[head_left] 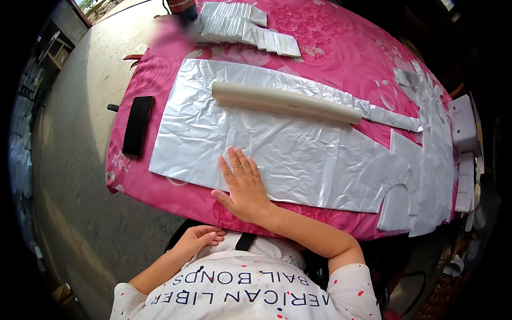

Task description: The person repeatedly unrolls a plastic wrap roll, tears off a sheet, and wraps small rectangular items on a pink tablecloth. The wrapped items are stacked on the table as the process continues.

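Note:
My right hand (242,186) lies palm down on a flat stack of thin white plastic bags (293,160), fingers spread and nothing in its grasp. Cut-out handle shapes show at the right end of the bags. Across their far half rests a long beige tube (285,101), slightly slanted, with a thin dark rod showing at its right end. My left hand (200,240) rests low by my lap, just off the near table edge. Its fingers are loosely bent, and I see nothing in them.
A pink flowered cloth (330,26) covers the table. Near its left edge lies a black phone (138,126). Folded plastic packets (245,29) stand in rows at the far side, beside a dark cup-like container (183,9). White boxy objects (464,125) sit beyond the right edge.

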### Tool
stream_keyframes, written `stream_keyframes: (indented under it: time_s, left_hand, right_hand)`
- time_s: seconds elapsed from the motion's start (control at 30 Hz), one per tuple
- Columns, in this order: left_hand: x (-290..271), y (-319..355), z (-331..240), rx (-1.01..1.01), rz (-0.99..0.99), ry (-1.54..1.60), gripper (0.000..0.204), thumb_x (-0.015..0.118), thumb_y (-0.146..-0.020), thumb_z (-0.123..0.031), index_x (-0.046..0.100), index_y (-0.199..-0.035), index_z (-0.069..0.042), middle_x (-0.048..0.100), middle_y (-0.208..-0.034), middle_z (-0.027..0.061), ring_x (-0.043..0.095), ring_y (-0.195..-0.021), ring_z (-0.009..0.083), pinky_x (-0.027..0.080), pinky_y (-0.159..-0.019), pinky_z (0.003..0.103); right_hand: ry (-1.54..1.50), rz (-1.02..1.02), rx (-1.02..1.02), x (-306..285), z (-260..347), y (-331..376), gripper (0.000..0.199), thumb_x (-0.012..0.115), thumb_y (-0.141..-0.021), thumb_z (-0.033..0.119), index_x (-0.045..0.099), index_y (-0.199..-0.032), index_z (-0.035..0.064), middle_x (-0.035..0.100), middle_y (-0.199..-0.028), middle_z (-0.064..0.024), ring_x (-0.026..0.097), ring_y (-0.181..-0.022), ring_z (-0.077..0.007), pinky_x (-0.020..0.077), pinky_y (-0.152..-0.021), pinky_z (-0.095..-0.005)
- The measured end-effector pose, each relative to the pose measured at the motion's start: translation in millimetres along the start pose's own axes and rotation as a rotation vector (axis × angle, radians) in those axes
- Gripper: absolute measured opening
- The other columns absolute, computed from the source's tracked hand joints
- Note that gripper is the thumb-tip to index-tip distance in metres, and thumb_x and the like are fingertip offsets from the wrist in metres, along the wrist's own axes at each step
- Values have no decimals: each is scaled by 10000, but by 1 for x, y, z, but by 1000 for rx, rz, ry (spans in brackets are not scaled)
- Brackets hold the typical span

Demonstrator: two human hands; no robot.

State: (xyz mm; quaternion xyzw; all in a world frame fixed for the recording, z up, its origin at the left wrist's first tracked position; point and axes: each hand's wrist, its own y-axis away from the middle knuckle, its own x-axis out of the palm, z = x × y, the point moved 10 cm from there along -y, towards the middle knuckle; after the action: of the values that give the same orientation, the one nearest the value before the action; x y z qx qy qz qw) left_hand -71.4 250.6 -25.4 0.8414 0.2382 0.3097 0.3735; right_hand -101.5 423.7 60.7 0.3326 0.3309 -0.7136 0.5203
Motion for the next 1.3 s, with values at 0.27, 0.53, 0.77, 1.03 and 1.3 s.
stream_keyframes:
  time_s: [0.27, 0.53, 0.77, 1.03, 1.3]
  left_hand:
    - [-14, 21, -40, 437, -281, -574, 134, 565, -804, -27, 621, -910, 33, 661, -888, 133, 624, -734, 180, 472, -641, 258]
    - [50, 53, -136, 1031, -312, -1090, 383, 729, -662, -78, 605, -1023, -54, 644, -1003, 115, 638, -829, 264, 522, -694, 325]
    - [59, 50, -137, 1021, -242, -1140, 377, 720, -684, -89, 597, -1038, -53, 608, -1106, 105, 620, -928, 266, 524, -748, 336]
    - [67, 44, -130, 1000, -183, -1168, 356, 712, -682, -64, 609, -1023, -55, 599, -1119, 122, 614, -956, 278, 522, -790, 344]
    - [92, 43, -152, 1203, -117, -1257, 340, 697, -677, -61, 610, -1005, -39, 594, -1106, 140, 622, -893, 277, 529, -734, 344]
  right_hand:
    - [-294, 424, -256, 58, 92, 24, 571, 467, -886, 428, 452, -1269, 5, 284, -1415, -209, 134, -1364, -350, 49, -1101, -473]
    - [-358, 337, -429, -28, 27, 5, 132, 673, -753, 125, 574, -776, 41, 590, -1024, -72, 476, -1157, -281, 420, -911, -372]
    - [-890, -569, 293, -185, -216, -106, 200, 613, -875, 203, 646, -891, 6, 643, -821, -28, 555, -684, -68, 441, -622, -211]
    - [354, -517, 770, -219, -316, -118, 537, 671, -747, 418, 583, -1072, 0, 540, -1164, -222, 481, -1102, -348, 414, -897, -430]
    - [80, -65, 97, -179, -186, -40, 535, 687, -756, 326, 554, -1183, 33, 547, -1165, -142, 475, -1094, -313, 378, -949, -381]
